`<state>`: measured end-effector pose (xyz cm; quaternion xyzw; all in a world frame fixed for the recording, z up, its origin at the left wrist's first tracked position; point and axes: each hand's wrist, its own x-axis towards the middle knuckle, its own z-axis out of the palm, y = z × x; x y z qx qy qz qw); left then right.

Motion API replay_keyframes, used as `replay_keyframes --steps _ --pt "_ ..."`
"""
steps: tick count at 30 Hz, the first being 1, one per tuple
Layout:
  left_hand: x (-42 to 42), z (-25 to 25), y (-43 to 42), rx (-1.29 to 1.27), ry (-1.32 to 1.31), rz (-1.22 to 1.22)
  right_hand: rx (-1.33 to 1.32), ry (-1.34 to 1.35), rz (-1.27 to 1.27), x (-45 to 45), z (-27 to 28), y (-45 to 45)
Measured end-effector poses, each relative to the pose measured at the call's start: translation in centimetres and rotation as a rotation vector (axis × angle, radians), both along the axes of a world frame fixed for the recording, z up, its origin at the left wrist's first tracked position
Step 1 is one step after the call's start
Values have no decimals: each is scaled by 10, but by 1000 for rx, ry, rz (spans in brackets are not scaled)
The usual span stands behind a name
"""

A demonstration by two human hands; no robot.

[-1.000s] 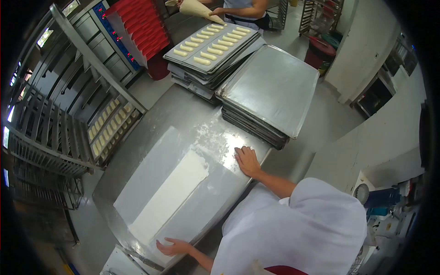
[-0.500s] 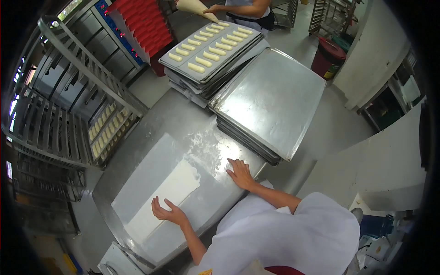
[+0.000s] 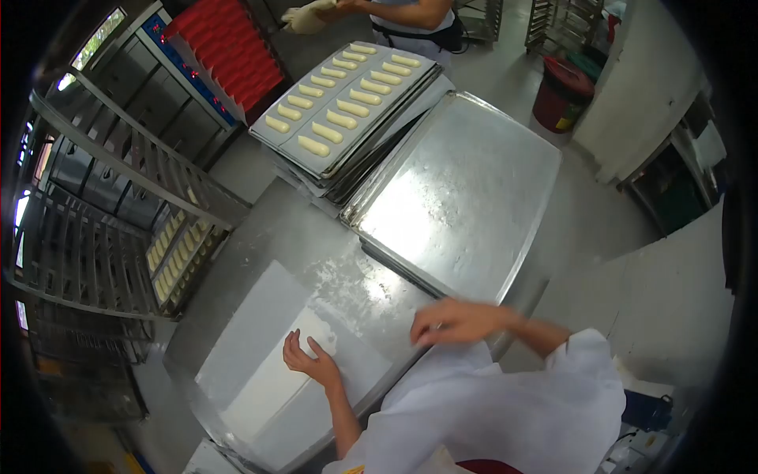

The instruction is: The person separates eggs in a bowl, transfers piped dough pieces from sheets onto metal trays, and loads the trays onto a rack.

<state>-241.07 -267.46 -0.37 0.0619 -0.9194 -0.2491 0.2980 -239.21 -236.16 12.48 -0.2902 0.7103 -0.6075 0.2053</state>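
My left hand (image 3: 312, 361), fingers apart and slightly curved, is over a white strip (image 3: 264, 395) that could be dough or flour. That strip runs lengthwise across pale sheets of paper (image 3: 245, 328) on the metal table (image 3: 284, 213). Nothing shows in this hand. My right hand (image 3: 454, 320) is raised by the table's near edge, beside the front of a stack of metal baking trays (image 3: 482, 174). Motion smears its bent fingers, so whether they hold anything is unclear.
Piped dough strips (image 3: 341, 118) lie on the top tray of another stack, with a co-worker (image 3: 410, 16) behind it holding a piping bag (image 3: 308, 17). A rack (image 3: 118, 174) with loaded trays stands left, near red crates (image 3: 225, 59). A red bin (image 3: 562, 95) is back right.
My right hand has lifted off the table and moved right and downward in view. My left hand has shifted right along the white strip. The co-worker's piping bag has moved away from the tray.
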Motion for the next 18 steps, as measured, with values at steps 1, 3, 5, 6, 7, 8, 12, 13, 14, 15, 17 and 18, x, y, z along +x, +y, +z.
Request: replay_keyframes --steps 1,3,5,6,7,8,12,13,14,15,17,18 --pt "0 -1 4 -11 -9 2 83 -19 -126 -16 29 25" --pt "-2 -1 12 -19 -33 15 263 147 -523 -73 51 83" --pt "-6 0 23 -23 -49 35 265 373 -842 -176 31 160" --pt "-7 3 29 -30 -61 32 237 480 -905 -231 32 195" --pt "-8 7 36 -36 -75 31 189 375 -998 -281 29 226" --pt "-11 15 43 -32 -94 34 338 529 -1078 -335 13 264" --pt "-44 43 67 -56 -50 -43 694 434 -1269 -477 -44 345" --pt "-61 51 75 -53 -21 -65 842 494 -1279 -493 -62 350" --pt "-81 64 86 -12 -21 -106 877 493 -1243 -498 -69 348" --pt "-108 81 99 34 -17 -141 912 501 -1202 -504 -69 347" --pt "-163 101 121 114 -40 -269 903 631 -1133 -506 -67 345" --pt "-190 103 130 152 -56 -286 921 647 -1088 -502 -61 343"
